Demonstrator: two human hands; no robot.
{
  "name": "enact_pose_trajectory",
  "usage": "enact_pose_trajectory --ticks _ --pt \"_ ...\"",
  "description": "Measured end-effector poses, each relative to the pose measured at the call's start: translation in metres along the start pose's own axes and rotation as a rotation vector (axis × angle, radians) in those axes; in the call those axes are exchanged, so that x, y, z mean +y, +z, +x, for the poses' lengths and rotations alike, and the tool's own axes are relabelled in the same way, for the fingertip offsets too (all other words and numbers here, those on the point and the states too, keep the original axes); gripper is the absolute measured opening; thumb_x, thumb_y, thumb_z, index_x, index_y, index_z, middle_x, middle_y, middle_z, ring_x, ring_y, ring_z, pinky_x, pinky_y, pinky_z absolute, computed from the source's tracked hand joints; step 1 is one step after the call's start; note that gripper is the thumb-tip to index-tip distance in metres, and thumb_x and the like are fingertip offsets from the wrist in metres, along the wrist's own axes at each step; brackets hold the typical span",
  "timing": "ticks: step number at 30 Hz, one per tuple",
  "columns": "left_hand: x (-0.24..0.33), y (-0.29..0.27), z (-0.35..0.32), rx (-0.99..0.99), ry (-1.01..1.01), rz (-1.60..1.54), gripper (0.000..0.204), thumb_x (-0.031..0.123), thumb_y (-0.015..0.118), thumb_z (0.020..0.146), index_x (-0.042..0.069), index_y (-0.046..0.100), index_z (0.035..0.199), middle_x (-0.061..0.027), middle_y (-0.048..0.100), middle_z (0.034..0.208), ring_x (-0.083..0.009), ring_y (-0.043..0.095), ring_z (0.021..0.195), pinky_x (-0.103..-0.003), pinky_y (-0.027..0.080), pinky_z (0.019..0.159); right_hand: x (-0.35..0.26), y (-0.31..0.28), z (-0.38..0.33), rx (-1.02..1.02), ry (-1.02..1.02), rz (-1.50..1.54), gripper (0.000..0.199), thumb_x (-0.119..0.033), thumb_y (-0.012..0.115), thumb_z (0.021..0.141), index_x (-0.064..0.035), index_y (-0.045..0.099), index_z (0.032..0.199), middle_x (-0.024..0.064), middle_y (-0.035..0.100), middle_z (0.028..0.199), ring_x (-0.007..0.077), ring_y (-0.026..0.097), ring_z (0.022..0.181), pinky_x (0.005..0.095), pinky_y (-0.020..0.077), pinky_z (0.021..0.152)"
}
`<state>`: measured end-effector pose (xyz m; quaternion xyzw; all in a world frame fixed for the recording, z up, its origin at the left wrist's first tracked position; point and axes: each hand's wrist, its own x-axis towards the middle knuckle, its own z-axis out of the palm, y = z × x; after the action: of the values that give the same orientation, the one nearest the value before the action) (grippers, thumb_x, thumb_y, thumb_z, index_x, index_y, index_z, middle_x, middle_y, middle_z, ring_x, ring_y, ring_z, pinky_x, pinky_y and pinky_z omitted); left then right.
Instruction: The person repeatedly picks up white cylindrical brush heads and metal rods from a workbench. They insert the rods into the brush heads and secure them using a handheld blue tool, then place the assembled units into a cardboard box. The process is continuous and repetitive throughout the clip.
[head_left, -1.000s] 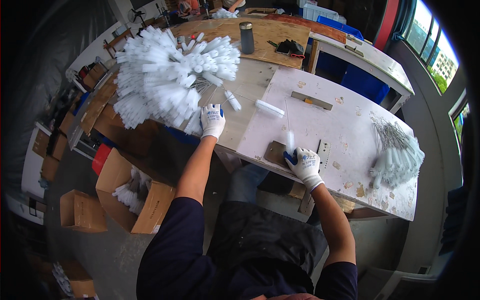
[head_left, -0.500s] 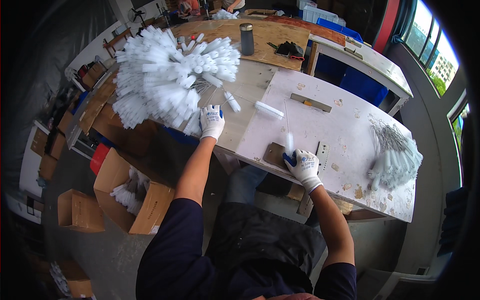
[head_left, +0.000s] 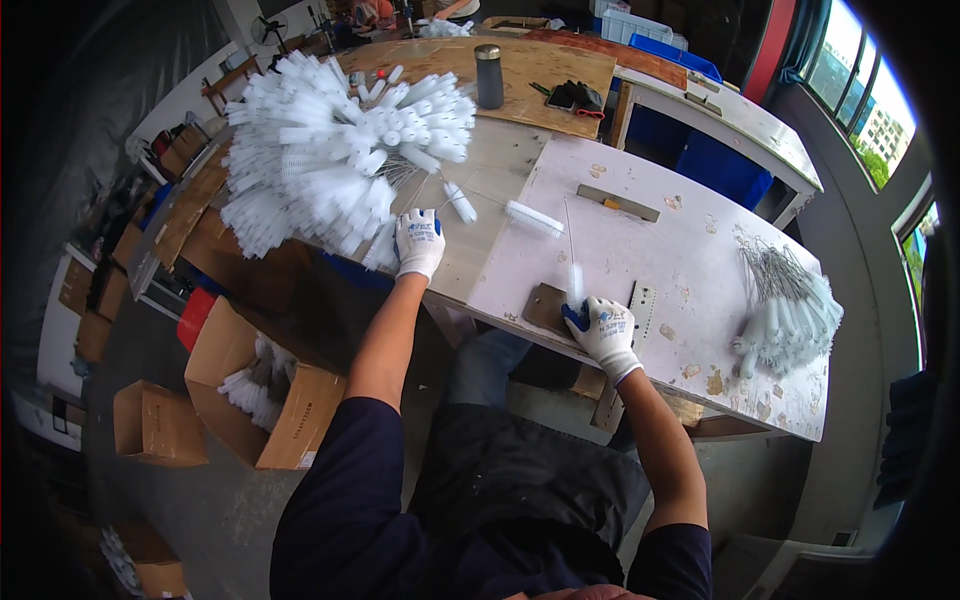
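My right hand [head_left: 604, 328], in a white glove with blue coating, is closed on the bristle end of a white bottle brush [head_left: 575, 284]. Its thin wire handle points away from me. Beside that hand lies a brown metal block [head_left: 547, 309]. My left hand [head_left: 420, 245], gloved alike, rests at the near table edge with its fingers curled. What it holds, if anything, is hidden. White bristles [head_left: 382, 250] show just left of it, below a large heap of bottle brushes [head_left: 320, 150]. Two loose brushes lie between the hands, one a bottle brush [head_left: 535, 219] with its bristles toward the right.
A smaller bundle of brushes [head_left: 790, 315] lies on the right of the table [head_left: 690, 260]. A metal bar [head_left: 617, 203] and a perforated strip [head_left: 643, 310] are nearer. Behind stand a grey flask [head_left: 489, 80] and dark gloves [head_left: 580, 97]. Cardboard boxes [head_left: 300, 415] sit on the floor at left.
Hardly anything differs. The whole view has shifted slightly; both hands keep their places, the right one still on the brush.
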<state>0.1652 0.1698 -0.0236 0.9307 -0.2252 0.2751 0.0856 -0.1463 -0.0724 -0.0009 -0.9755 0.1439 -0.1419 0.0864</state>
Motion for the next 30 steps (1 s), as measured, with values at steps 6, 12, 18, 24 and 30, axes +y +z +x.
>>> enact_pose_trajectory --ticks 6,12,18,24,30 --pt "0.0028 -0.0021 0.0013 -0.012 0.002 -0.007 0.02 0.024 0.058 0.093 0.01 0.067 0.102 -0.0152 0.065 0.102 -0.033 0.062 0.102 -0.047 0.046 0.094 0.0031 0.0047 0.0002 0.038 -0.011 0.016 0.039 -0.048 0.07 0.085 -0.0105 0.064 0.077 0.0116 0.07 0.078 0.0321 0.069 0.077 0.0438 0.0535 0.072" --pt "0.0017 -0.0029 0.0004 0.009 0.004 -0.008 0.019 0.024 0.058 0.093 0.01 0.068 0.101 -0.0148 0.065 0.101 -0.0333 0.062 0.102 -0.047 0.046 0.094 0.0015 0.0047 0.0003 0.042 -0.017 0.014 0.039 -0.048 0.071 0.084 -0.0107 0.064 0.078 0.0109 0.07 0.079 0.0316 0.069 0.077 0.0436 0.0535 0.072" --pt "0.002 -0.001 0.0011 0.018 0.001 -0.014 0.018 0.023 0.058 0.093 0.011 0.068 0.1 -0.0148 0.065 0.1 -0.0336 0.062 0.101 -0.048 0.046 0.093 0.001 0.0031 0.0006 0.025 -0.004 -0.004 0.039 -0.048 0.071 0.085 -0.0102 0.064 0.079 0.0112 0.07 0.08 0.0316 0.069 0.078 0.0437 0.0535 0.073" --pt "-0.0013 0.0002 0.0017 -0.026 -0.003 -0.013 0.022 0.026 0.057 0.094 0.012 0.069 0.104 -0.0144 0.067 0.102 -0.0345 0.062 0.102 -0.049 0.046 0.093 -0.0017 0.0001 0.0003 0.001 -0.005 -0.026 0.039 -0.049 0.068 0.088 -0.0106 0.067 0.08 0.0119 0.072 0.082 0.0319 0.07 0.079 0.0433 0.0541 0.075" --pt "-0.0017 0.0038 0.0006 0.013 -0.004 -0.003 0.021 0.027 0.057 0.094 0.011 0.069 0.102 -0.0143 0.067 0.101 -0.0344 0.062 0.1 -0.049 0.046 0.092 -0.0017 0.0006 0.0003 0.006 0.003 -0.018 0.038 -0.048 0.068 0.087 -0.011 0.067 0.081 0.0114 0.072 0.082 0.0315 0.07 0.08 0.0429 0.0537 0.075"
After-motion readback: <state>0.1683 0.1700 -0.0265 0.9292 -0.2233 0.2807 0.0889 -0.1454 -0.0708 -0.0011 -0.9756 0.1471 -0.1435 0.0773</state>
